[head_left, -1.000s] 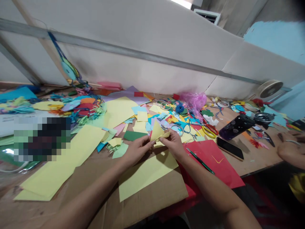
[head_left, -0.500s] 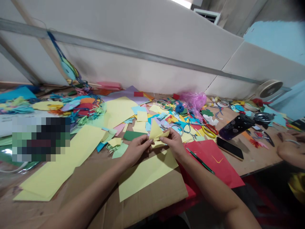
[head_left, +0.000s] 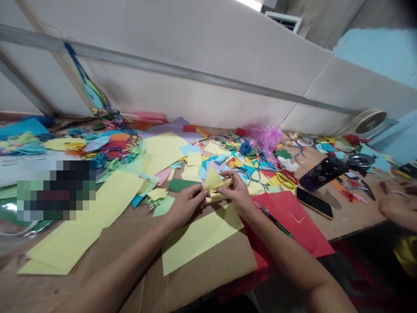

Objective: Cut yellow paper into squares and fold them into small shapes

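Both my hands hold a small folded piece of yellow paper [head_left: 213, 179] above the worktable. My left hand [head_left: 189, 201] pinches its left side between thumb and fingers. At its right side, my right hand [head_left: 237, 189] grips the folded flap, thumb pressed on the paper. Below them a yellow paper sheet [head_left: 202, 241] lies on a piece of brown cardboard [head_left: 215, 271]. Beside my right forearm is a red paper sheet [head_left: 299, 230], with a green pen-like tool [head_left: 275, 221] resting on it.
Yellow paper strips [head_left: 87, 226] lie to the left. Scissors [head_left: 286, 178], a phone [head_left: 314, 202] and a dark tumbler [head_left: 324, 171] are on the right. Paper scraps and blue yarn [head_left: 245, 148] cover the back. Another person's arm [head_left: 397, 208] rests at the far right.
My right hand's fingers have shifted slightly on the folded yellow paper, and its flap sits a little differently. Everything else looks the same.
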Demonstrator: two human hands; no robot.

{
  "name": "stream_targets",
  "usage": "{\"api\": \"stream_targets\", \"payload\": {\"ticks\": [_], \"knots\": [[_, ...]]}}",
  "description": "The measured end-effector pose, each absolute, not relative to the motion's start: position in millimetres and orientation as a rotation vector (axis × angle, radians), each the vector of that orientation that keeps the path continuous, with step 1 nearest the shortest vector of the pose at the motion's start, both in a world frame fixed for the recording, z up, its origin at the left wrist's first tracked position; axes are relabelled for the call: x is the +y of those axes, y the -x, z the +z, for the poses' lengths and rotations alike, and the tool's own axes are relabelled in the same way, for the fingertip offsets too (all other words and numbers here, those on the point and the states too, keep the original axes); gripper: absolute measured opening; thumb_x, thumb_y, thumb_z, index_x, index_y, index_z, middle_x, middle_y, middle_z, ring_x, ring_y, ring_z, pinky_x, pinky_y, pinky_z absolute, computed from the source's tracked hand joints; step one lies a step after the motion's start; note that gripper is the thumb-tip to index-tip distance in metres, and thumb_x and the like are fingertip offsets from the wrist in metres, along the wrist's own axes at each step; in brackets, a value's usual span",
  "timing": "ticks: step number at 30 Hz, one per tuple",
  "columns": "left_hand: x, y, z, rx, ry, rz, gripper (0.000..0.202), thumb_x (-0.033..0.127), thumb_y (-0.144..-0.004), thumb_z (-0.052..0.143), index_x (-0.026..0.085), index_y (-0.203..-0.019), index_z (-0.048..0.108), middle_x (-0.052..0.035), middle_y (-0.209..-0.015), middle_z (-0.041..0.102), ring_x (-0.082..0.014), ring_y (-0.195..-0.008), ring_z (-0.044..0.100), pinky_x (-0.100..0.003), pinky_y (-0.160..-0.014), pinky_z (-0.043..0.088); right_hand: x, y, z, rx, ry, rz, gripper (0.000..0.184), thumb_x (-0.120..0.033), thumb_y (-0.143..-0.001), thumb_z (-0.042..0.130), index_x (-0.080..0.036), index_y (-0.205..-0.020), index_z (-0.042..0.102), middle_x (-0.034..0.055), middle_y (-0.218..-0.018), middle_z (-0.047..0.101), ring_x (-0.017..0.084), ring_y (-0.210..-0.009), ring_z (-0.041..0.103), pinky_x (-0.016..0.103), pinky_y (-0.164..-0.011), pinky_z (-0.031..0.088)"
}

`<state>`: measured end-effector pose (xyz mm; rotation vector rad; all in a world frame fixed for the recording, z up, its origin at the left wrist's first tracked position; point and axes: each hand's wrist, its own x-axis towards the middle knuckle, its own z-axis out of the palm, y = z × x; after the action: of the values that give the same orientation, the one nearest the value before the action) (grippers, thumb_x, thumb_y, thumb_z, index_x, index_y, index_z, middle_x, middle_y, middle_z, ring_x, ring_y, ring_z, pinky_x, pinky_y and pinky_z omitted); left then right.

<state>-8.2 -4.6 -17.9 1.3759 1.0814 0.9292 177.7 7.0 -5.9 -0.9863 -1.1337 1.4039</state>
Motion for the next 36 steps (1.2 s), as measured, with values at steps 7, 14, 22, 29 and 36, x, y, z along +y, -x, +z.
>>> {"api": "stream_targets", "payload": {"ticks": [7,14,22,29,36], "knots": [[-4.9,9.5,-12.6,1.172,-1.52,0.91,0.038,0.055,-0.087,0.058,0.022,-0.069,0.052,0.0037,-0.06,0.052,-0.0142,-0.054,0.048,-0.025,-0.052,0.036,8.7,-180.4,-4.7,-1.164,1.024,1.422,0.05,-0.032,-0.056,0.092,-0.023,-0.096,0.065,-0.0022,-0.082,0.068,0.016,-0.069,0.069,0.027,-0.063,0.056],[-3.0,11.0,-15.5,1.102,-1.452,0.883,0.042,0.06,-0.089,0.056,0.02,-0.075,0.058,0.0009,-0.066,0.059,-0.0151,-0.059,0.054,-0.026,-0.056,0.041,9.8,-182.5,-5.8,-1.145,1.152,1.449,0.04,-0.043,-0.059,0.09,-0.019,-0.071,0.061,-0.0002,-0.059,0.069,0.015,-0.05,0.063,0.023,-0.044,0.049],[-3.4,11.9,-7.5,1.114,-1.414,0.949,0.042,0.06,-0.087,0.059,0.019,-0.08,0.063,-0.0018,-0.074,0.062,-0.0161,-0.067,0.056,-0.028,-0.064,0.047,10.9,-182.6,-5.9,-1.114,1.113,1.377,0.036,-0.04,-0.061,0.088,-0.019,-0.071,0.061,0.0004,-0.059,0.07,0.015,-0.049,0.061,0.021,-0.039,0.045],[-1.3,14.2,-11.6,1.144,-1.441,0.932,0.035,0.054,-0.087,0.06,0.019,-0.082,0.061,0.001,-0.072,0.059,-0.0153,-0.067,0.055,-0.026,-0.062,0.046,9.8,-181.9,-5.1,-1.103,1.166,1.448,0.039,-0.044,-0.059,0.089,-0.018,-0.074,0.063,0.0004,-0.058,0.07,0.014,-0.044,0.061,0.02,-0.036,0.045],[-2.1,13.1,-12.0,1.125,-1.523,0.894,0.038,0.056,-0.088,0.057,0.019,-0.081,0.061,-0.0002,-0.075,0.061,-0.0169,-0.071,0.056,-0.028,-0.064,0.045,7.4,-180.2,-5.8,-1.157,1.141,1.416,0.037,-0.043,-0.062,0.087,-0.018,-0.073,0.063,0.0001,-0.059,0.07,0.013,-0.047,0.061,0.021,-0.042,0.048]]}}
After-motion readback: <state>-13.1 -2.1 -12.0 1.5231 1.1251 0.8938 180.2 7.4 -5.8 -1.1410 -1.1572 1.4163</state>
